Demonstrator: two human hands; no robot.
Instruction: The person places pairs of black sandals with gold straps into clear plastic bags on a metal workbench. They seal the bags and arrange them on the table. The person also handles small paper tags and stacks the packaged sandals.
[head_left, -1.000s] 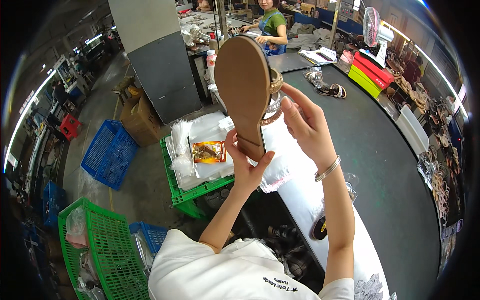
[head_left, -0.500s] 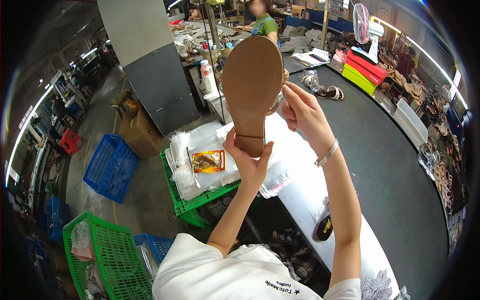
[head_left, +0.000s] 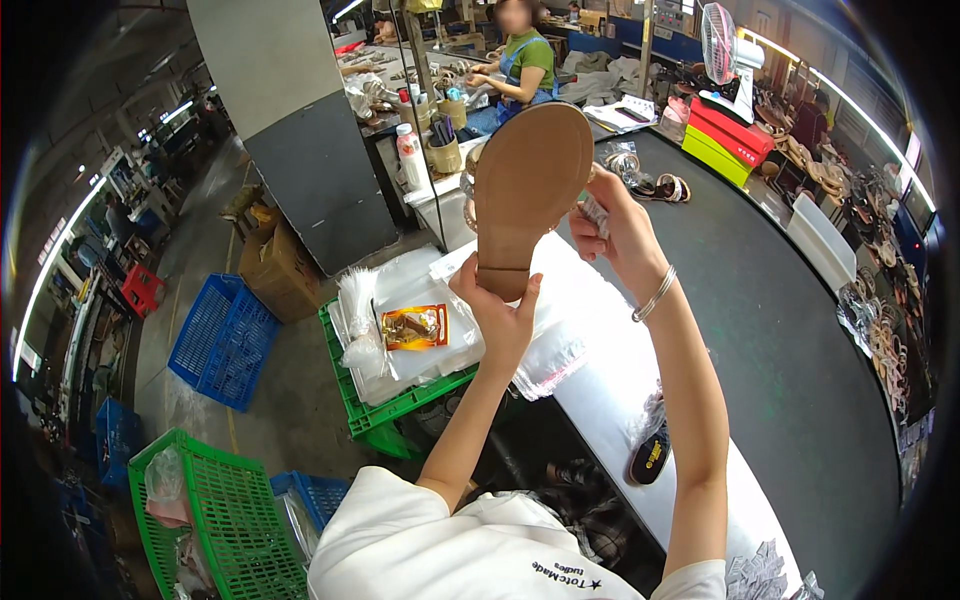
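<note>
A sandal [head_left: 532, 190] is held up before me with its plain tan sole facing me and its toe end upward. My left hand [head_left: 497, 312] grips it at the heel, thumb and fingers on either side. Beaded straps peek out past the left edge of the sole; the rest of the upper is hidden behind it. At the right edge of the toe end, my right hand [head_left: 622, 235] is closed, its fingertips at the sandal's rim. A crumpled whitish scrap [head_left: 595, 214], looking like thin plastic, shows in its curled fingers.
Clear plastic bags and an orange packet [head_left: 415, 327] lie on a green crate [head_left: 400, 408] below the sandal. A dark shoe [head_left: 650, 457] rests on the bench at right. Blue [head_left: 222, 340] and green [head_left: 225, 515] baskets stand left. Across the bench, a person [head_left: 525, 65] works near a fan [head_left: 735, 60].
The sandal has come down slightly and shifted right, its sole leaning more to the right. My right hand has moved a little right with it, and a whitish scrap now shows in its fingers.
</note>
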